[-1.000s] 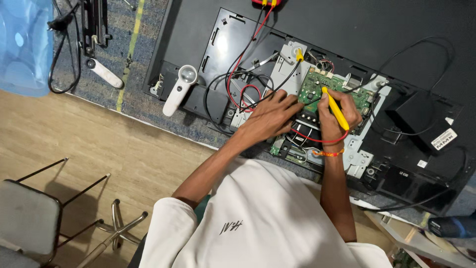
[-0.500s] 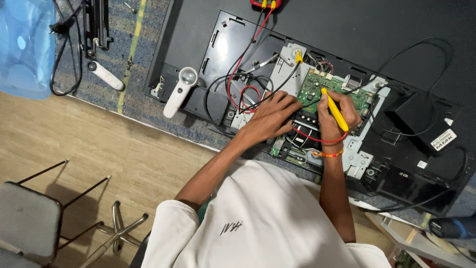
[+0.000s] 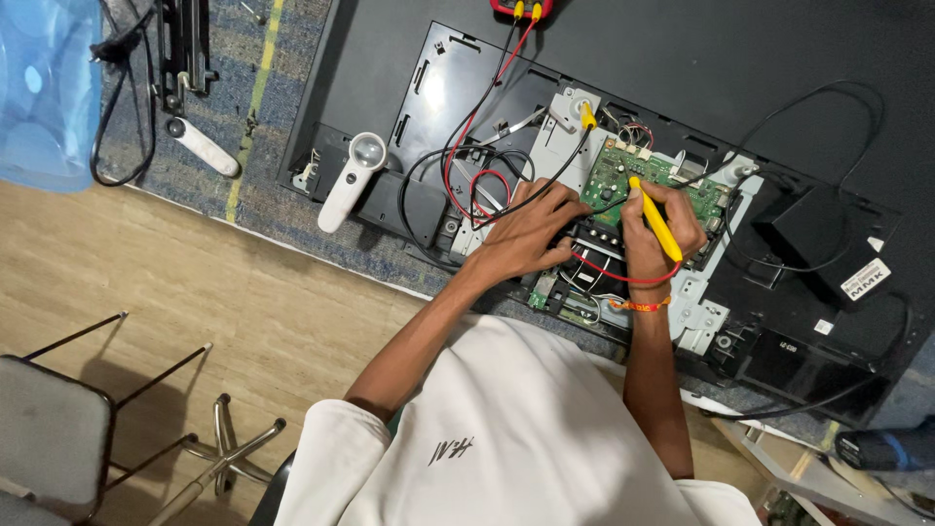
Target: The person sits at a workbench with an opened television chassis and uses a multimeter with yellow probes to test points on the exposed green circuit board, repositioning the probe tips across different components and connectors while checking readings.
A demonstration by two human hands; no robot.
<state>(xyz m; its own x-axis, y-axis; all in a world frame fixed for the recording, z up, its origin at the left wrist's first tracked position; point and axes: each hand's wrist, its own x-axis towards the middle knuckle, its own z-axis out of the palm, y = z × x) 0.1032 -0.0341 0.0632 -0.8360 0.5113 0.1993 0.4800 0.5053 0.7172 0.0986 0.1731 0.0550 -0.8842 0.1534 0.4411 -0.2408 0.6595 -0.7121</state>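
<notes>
Knelt over grey-blue carpet [image 3: 195, 97] beside wood flooring, with an opened TV back [image 3: 779, 58] lying flat on it. Gripped a yellow probe [image 3: 654, 219] pencil-fashion in the right hand [image 3: 657, 234], fingers closed round the shaft, tip set on the left part of the green board [image 3: 623, 175] at the middle of the chassis. Rested the left hand [image 3: 531, 234] just left of the board, fingers bent and spread over black wires; could not tell whether anything was pinched between them. Looped a red lead [image 3: 623, 278] under the right wrist. Left a second probe [image 3: 587, 115] parked on the metal bracket above the board, with leads running up to a meter [image 3: 521, 8] at the top edge.

Probably best done with the heel of the right hand braced on the chassis, the tip upright on one contact alone and clear of neighbouring pins, the red lead slack, and the left hand off bare metal.

Lay a white magnifier [image 3: 351, 180] well to the left; stood a chair [image 3: 49, 429] on the wood floor.
</notes>
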